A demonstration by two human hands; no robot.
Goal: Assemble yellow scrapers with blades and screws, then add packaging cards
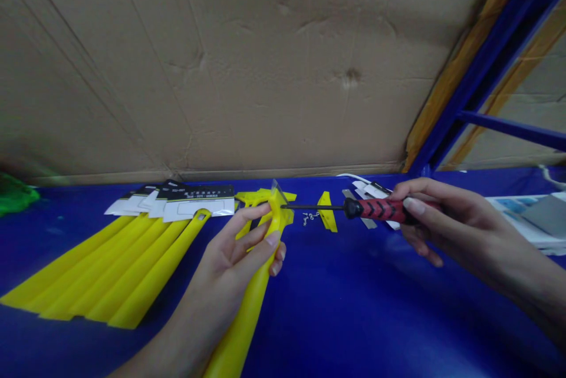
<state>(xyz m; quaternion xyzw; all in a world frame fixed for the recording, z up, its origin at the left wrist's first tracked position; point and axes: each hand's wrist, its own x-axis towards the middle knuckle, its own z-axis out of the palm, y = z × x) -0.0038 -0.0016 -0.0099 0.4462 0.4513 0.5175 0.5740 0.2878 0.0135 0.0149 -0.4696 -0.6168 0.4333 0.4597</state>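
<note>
My left hand (247, 242) is closed around the upper end of a long yellow plastic handle (250, 313), which slants down toward me. A clear piece (276, 192) sticks up at its top. In my right hand (455, 219) is a screwdriver (380, 210) with a red and black grip, held level between thumb and fingers. Its dark shaft points left, and the tip meets the yellow handle's head just above my left thumb. Whether a screw sits at the tip is too small to tell. Behind my left fingers lie more yellow parts (254, 196), partly hidden.
Several yellow handles (132, 272) with black-and-white cards (198, 201) lie fanned out at left. Small screws (306, 219) and a yellow trapezoid piece (327, 211) rest on the blue table (327, 307). Flat blades (360, 213) lie behind the screwdriver. Cardboard (265, 71) stands behind; a blue frame (481, 65) rises at right.
</note>
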